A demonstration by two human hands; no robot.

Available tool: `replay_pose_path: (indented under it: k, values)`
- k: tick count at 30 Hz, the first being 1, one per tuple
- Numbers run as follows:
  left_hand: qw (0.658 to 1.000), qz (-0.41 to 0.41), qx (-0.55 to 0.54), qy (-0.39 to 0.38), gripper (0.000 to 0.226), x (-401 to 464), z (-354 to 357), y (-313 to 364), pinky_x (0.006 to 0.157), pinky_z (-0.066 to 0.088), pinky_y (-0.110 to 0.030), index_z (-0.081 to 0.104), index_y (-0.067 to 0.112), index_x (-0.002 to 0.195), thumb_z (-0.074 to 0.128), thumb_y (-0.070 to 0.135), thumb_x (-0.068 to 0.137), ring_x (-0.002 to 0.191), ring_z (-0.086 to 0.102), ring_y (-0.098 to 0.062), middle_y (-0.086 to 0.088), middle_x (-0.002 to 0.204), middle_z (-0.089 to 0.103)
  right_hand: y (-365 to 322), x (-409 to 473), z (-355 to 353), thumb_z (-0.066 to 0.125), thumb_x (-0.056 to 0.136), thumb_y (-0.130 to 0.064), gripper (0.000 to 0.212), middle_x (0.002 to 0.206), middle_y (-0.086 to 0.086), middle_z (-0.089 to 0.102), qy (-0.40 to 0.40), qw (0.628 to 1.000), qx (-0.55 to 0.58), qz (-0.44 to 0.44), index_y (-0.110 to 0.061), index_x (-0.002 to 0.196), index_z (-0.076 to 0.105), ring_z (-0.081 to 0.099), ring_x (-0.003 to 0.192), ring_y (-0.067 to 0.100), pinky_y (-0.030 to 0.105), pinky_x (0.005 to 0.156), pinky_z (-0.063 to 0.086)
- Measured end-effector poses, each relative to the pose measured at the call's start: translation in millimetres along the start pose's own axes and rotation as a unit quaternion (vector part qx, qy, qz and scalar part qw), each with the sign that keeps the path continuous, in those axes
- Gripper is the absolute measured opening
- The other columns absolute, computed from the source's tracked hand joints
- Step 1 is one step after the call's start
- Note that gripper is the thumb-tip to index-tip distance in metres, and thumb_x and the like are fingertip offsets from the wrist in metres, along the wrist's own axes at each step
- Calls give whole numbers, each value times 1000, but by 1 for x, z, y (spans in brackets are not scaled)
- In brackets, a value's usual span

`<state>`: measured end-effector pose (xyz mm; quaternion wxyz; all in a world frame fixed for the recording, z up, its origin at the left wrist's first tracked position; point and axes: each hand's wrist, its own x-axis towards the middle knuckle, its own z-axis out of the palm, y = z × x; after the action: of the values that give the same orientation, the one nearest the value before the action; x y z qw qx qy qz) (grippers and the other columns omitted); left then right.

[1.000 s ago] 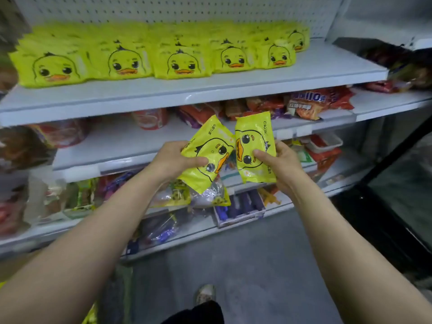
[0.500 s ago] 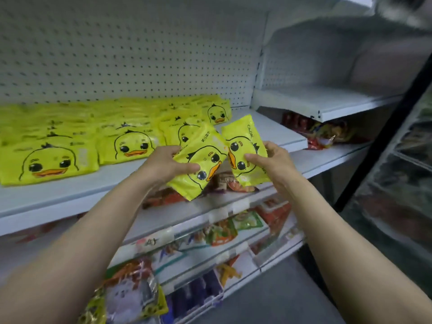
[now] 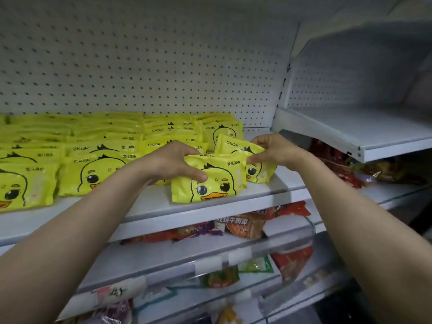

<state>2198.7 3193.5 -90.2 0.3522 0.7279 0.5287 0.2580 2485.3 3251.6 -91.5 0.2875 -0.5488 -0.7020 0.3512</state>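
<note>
A white pegboard back panel [image 3: 140, 54] rose behind a white metal shop shelf [image 3: 152, 204], and a second white shelf [image 3: 374, 136] was hung higher in the neighbouring bay on the right. Yellow duck-faced wet-wipe packs [image 3: 93, 174] covered the left and middle of the shelf in overlapping rows from near the front edge to the back, too closely lapped to count.

Two more such packs were in the hands near the shelf's right end. The left hand [image 3: 173, 162] gripped the front wet-wipe pack [image 3: 210, 183] by its top edge, thumb on the face; the pack stood close to the front edge. The right hand [image 3: 273, 148] pinched the rear wet-wipe pack [image 3: 233, 146] at its top right corner; this pack stood just behind the first and touched it.

On the shelf below lay red and orange noodle packets [image 3: 245, 226], and one lower shelf carried a handwritten price label [image 3: 112, 292] on its front strip.
</note>
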Motion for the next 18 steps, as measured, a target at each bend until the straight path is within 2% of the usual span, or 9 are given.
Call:
replay_pose_path:
  k: [2, 5, 7, 9, 11, 12, 14, 16, 18]
  values:
    - [1000, 1, 17, 8, 79, 9, 2, 0, 101, 28, -22, 53, 15, 136, 88, 28, 66, 136, 38, -13, 2, 146, 47, 5, 20, -9, 84, 71, -1, 30, 85, -5, 74, -29, 999, -5, -19, -9, 95, 69, 70, 74, 7, 19, 65, 53]
    - [999, -12, 28, 17, 77, 15, 7, 5, 101, 29, -22, 56, 17, 133, 88, 29, 64, 133, 40, -11, 5, 143, 49, 16, 54, -20, 86, 71, -9, 28, 85, -7, 73, -67, 994, -60, -54, -11, 95, 72, 67, 77, 2, 20, 75, 53]
    - [999, -21, 27, 26, 65, 21, 9, 8, 94, 34, -20, 61, 19, 123, 88, 28, 65, 119, 48, -5, 11, 127, 57, 20, 78, -25, 89, 69, -19, 29, 89, -3, 74, -80, 988, -111, -75, -16, 93, 73, 65, 79, 4, 26, 81, 51]
    - [999, -28, 12, 34, 46, 23, 11, 14, 79, 39, -12, 66, 19, 108, 87, 24, 67, 93, 54, 6, 18, 103, 61, 22, 99, -28, 89, 68, -25, 27, 82, -3, 68, -84, 982, -141, -96, -20, 89, 73, 60, 75, 6, 26, 75, 47]
    - [998, -40, -4, 45, 38, 26, 13, 17, 71, 39, -5, 67, 20, 100, 87, 22, 67, 83, 52, 12, 20, 94, 62, 21, 117, -26, 89, 68, -29, 25, 76, -6, 58, -84, 974, -170, -122, -23, 83, 70, 52, 71, 6, 25, 67, 39]
    - [998, -45, -6, 53, 38, 26, 14, 17, 71, 39, -6, 67, 20, 99, 87, 23, 67, 85, 52, 12, 19, 96, 63, 21, 125, -25, 89, 68, -29, 26, 76, -6, 55, -87, 971, -177, -134, -22, 83, 69, 50, 71, 7, 25, 66, 37]
    - [996, -53, -1, 75, 41, 28, 17, 17, 80, 42, -16, 67, 21, 99, 88, 26, 64, 95, 53, 8, 18, 106, 63, 20, 140, -21, 89, 68, -30, 31, 75, -8, 52, -90, 966, -184, -158, -17, 87, 69, 48, 71, 7, 26, 66, 35]
    - [993, -61, 4, 97, 43, 30, 20, 16, 88, 39, -25, 67, 22, 98, 89, 29, 62, 104, 52, 5, 19, 111, 63, 18, 148, -19, 89, 68, -31, 31, 71, -14, 48, -78, 960, -207, -174, -22, 86, 65, 45, 69, 4, 22, 62, 33]
    - [992, -62, 0, 112, 41, 32, 24, 17, 91, 42, -27, 68, 22, 95, 89, 31, 61, 106, 56, -1, 14, 109, 67, 18, 151, -17, 89, 68, -33, 36, 79, -16, 52, -54, 954, -227, -189, -28, 96, 66, 49, 76, 5, 21, 64, 36]
